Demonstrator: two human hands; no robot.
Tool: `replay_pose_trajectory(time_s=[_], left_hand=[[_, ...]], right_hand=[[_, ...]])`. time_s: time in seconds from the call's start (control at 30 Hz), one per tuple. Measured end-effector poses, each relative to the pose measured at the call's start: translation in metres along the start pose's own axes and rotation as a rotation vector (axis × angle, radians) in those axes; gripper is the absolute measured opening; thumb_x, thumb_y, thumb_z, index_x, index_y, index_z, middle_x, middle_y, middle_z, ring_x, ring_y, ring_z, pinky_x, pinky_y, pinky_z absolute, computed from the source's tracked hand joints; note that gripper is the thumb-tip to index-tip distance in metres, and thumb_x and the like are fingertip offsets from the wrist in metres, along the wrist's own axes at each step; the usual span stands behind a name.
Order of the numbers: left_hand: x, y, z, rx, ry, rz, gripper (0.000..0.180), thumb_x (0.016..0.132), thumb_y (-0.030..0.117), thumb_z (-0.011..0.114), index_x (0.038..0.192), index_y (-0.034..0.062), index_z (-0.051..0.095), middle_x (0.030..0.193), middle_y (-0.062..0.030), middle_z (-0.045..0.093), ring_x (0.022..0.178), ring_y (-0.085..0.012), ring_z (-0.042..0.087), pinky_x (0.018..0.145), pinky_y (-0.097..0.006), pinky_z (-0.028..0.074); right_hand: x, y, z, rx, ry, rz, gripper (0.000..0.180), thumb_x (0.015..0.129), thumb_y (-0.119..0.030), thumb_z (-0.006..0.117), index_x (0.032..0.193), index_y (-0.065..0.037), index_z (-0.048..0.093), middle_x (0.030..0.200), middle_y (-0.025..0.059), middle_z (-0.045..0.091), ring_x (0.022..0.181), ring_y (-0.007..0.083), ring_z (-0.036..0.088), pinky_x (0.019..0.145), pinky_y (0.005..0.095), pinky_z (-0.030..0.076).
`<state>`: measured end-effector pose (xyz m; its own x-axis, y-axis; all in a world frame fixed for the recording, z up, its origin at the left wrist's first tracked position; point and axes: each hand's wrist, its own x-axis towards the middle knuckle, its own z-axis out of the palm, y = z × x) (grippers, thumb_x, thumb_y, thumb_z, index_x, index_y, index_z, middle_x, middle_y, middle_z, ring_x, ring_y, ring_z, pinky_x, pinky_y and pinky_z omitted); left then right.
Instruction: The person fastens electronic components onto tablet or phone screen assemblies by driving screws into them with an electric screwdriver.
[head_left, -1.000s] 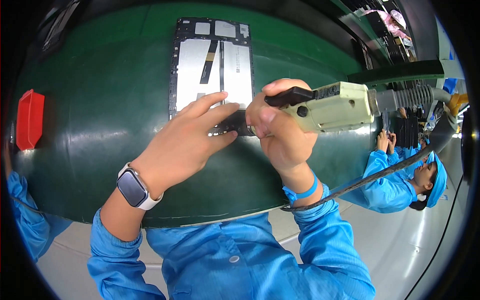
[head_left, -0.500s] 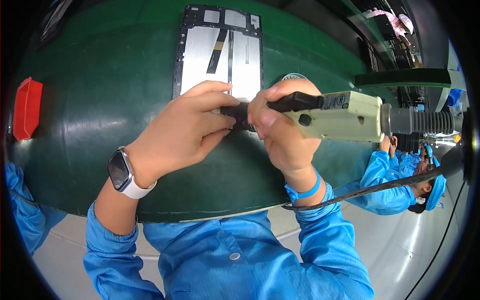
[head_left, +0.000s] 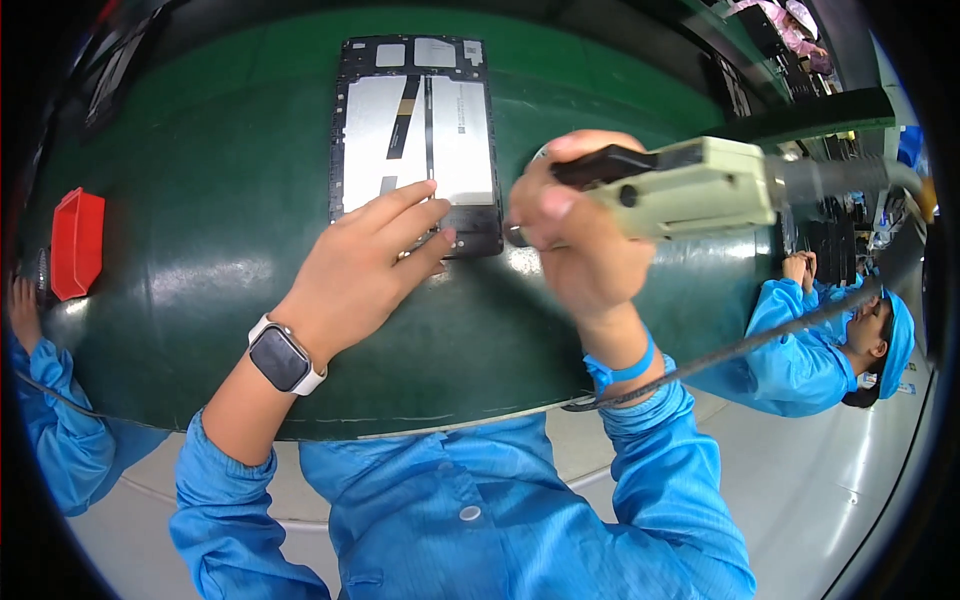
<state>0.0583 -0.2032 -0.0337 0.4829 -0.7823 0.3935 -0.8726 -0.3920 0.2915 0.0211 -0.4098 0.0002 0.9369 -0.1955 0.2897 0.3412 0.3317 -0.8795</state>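
Note:
An opened tablet back frame (head_left: 415, 130) with silver shielding and a black border lies on the green table (head_left: 200, 200). My left hand (head_left: 365, 270) rests flat on its near edge, fingers spread and pressing it down; a watch is on that wrist. My right hand (head_left: 575, 240) grips a beige electric screwdriver (head_left: 700, 185), held just right of the tablet's near right corner. The tool's tip is hidden behind my fingers.
A red bin (head_left: 75, 245) sits at the table's left edge. A black cable (head_left: 720, 355) runs from the screwdriver toward the right. Another person in blue (head_left: 830, 340) works at the right, and another person's blue sleeve (head_left: 40, 400) shows at the left.
My right hand with the screwdriver has shifted right, off the tablet's near edge. My left hand has stayed on the frame.

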Motion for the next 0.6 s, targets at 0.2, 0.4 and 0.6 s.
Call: replay_pose_trajectory(time_s=[0.2, 0.4, 0.6], left_hand=[[0.003, 0.017, 0.003, -0.101, 0.065, -0.131, 0.023, 0.072, 0.006, 0.076, 0.095, 0.0052, 0.072, 0.112, -0.0091, 0.065, 0.115, -0.0304, 0.060, 0.085, -0.040, 0.055], [0.006, 0.028, 0.003, -0.119, 0.104, -0.224, 0.026, 0.067, -0.001, 0.079, 0.092, 0.0026, 0.071, 0.112, -0.0106, 0.065, 0.115, -0.0332, 0.060, 0.086, -0.042, 0.054], [0.007, 0.035, 0.008, -0.079, 0.144, -0.248, 0.023, 0.068, -0.003, 0.078, 0.090, 0.0005, 0.071, 0.111, -0.0124, 0.067, 0.114, -0.0341, 0.061, 0.088, -0.042, 0.054]], right_hand=[[-0.006, -0.015, -0.036, 0.002, 0.053, -0.015, 0.030, 0.077, 0.006, 0.066, 0.106, 0.000, 0.062, 0.085, 0.0067, 0.062, 0.065, 0.0097, 0.056, 0.057, 0.0224, 0.045], [-0.011, -0.010, -0.036, -0.291, -0.015, -0.083, 0.031, 0.076, 0.010, 0.064, 0.104, -0.001, 0.061, 0.080, 0.0064, 0.060, 0.066, 0.0107, 0.055, 0.058, 0.0242, 0.045], [-0.013, -0.012, -0.033, -0.321, -0.051, -0.115, 0.032, 0.077, 0.014, 0.058, 0.108, 0.002, 0.056, 0.071, 0.0094, 0.058, 0.055, 0.0114, 0.051, 0.049, 0.0247, 0.042]])
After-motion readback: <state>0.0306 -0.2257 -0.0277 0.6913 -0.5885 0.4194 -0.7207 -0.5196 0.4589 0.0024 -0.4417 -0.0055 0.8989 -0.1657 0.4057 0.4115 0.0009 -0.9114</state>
